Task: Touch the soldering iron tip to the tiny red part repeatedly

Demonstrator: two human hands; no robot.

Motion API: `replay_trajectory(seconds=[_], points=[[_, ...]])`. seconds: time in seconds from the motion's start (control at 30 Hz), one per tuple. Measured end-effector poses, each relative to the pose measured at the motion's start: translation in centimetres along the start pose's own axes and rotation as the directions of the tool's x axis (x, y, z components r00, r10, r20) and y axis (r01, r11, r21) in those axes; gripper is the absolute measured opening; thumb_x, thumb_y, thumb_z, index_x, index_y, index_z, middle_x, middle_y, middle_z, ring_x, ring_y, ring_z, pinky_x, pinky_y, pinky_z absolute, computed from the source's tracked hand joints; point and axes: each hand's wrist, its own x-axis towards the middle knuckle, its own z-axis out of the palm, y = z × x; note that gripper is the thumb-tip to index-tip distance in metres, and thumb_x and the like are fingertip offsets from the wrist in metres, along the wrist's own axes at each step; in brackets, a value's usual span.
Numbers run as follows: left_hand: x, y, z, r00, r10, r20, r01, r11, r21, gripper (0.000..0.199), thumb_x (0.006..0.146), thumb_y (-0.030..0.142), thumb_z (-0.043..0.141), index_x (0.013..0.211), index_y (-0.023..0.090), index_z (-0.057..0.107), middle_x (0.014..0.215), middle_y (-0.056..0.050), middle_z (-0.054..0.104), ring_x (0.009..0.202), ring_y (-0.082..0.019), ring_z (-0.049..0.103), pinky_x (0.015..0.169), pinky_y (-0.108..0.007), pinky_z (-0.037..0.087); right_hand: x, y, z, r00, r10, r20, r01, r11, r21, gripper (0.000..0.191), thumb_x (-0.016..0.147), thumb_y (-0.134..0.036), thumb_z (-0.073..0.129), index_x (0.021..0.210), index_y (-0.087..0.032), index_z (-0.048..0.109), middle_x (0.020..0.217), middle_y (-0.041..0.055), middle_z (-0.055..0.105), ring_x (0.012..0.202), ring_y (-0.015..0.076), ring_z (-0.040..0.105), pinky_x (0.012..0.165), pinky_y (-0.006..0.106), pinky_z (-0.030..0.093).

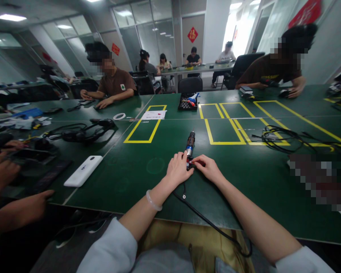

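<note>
A slim electric tool lies on the green table, with a black front end, a thin metal tip pointing away from me and a silver and blue middle. It looks like a motor without its housing. My left hand is closed around its near part, and the fingers hide some of it. My right hand pinches at the red and dark rear end from the right; what lies between its fingertips is too small to make out. A black cable trails from below the tool over the table's front edge toward my lap.
A black tray of parts stands farther back. Yellow tape outlines mark the table. To the left lie a white power bank-like block and a tape roll; to the right, coiled black cables. A co-worker's hands reach in at left.
</note>
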Motion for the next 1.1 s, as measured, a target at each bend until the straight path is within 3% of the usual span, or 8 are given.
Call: replay_trajectory(seconds=[0.27, 0.5, 0.7, 0.93, 1.1], points=[[1.1, 0.6, 0.3, 0.997, -0.058, -0.045, 0.061, 0.995, 0.082, 0.065, 0.084, 0.05, 0.048, 0.138, 0.015, 0.036, 0.109, -0.015, 0.051, 0.102, -0.029, 0.048, 0.082, -0.04, 0.038, -0.2, 0.1, 0.1, 0.998, 0.053, 0.015, -0.054, 0.992, 0.114, 0.019, 0.086, -0.031, 0.053, 0.098, -0.018, 0.061, 0.088, 0.0037, 0.066, 0.075, 0.0166, 0.06, 0.071, 0.029, 0.047], [-1.0, -2.6, -0.9, 0.997, -0.06, -0.04, 0.065, 0.989, 0.136, 0.069, 0.083, 0.056, 0.049, 0.14, 0.021, 0.035, 0.109, -0.012, 0.051, 0.1, -0.027, 0.048, 0.083, -0.038, 0.038, -0.3, 0.3, 0.0, 0.997, 0.077, 0.028, -0.08, 0.989, 0.122, 0.022, 0.086, -0.035, 0.053, 0.099, -0.02, 0.061, 0.085, 0.003, 0.065, 0.073, 0.0165, 0.059, 0.069, 0.028, 0.047], [-4.1, -8.5, -3.2, 0.976, -0.218, 0.011, 0.212, 0.958, 0.194, 0.066, 0.086, 0.055, 0.042, 0.143, 0.021, 0.033, 0.115, -0.014, 0.051, 0.102, -0.028, 0.049, 0.085, -0.038, 0.038, -0.4, 0.5, 0.2, 0.996, 0.071, 0.05, -0.074, 0.994, 0.074, 0.02, 0.086, -0.034, 0.053, 0.097, -0.02, 0.062, 0.082, 0.0022, 0.065, 0.073, 0.0168, 0.059, 0.069, 0.029, 0.046], [-7.4, -18.2, -5.1, 0.898, -0.438, 0.048, 0.408, 0.868, 0.283, 0.068, 0.087, 0.057, 0.034, 0.143, 0.019, 0.033, 0.125, -0.018, 0.048, 0.106, -0.034, 0.05, 0.086, -0.042, 0.04, -0.5, -0.3, 0.2, 0.995, 0.073, 0.069, -0.074, 0.997, 0.015, 0.018, 0.086, -0.031, 0.052, 0.092, -0.02, 0.065, 0.08, 0.0019, 0.066, 0.072, 0.0168, 0.059, 0.068, 0.028, 0.045], [-9.3, -24.2, -5.8, 0.848, -0.529, 0.034, 0.494, 0.812, 0.311, 0.072, 0.086, 0.061, 0.03, 0.143, 0.017, 0.032, 0.127, -0.021, 0.046, 0.11, -0.037, 0.049, 0.087, -0.046, 0.04, -0.4, -0.1, 0.2, 0.995, 0.058, 0.087, -0.058, 0.998, -0.003, 0.018, 0.086, -0.03, 0.051, 0.091, -0.02, 0.065, 0.081, 0.0022, 0.066, 0.072, 0.0169, 0.059, 0.069, 0.028, 0.045]])
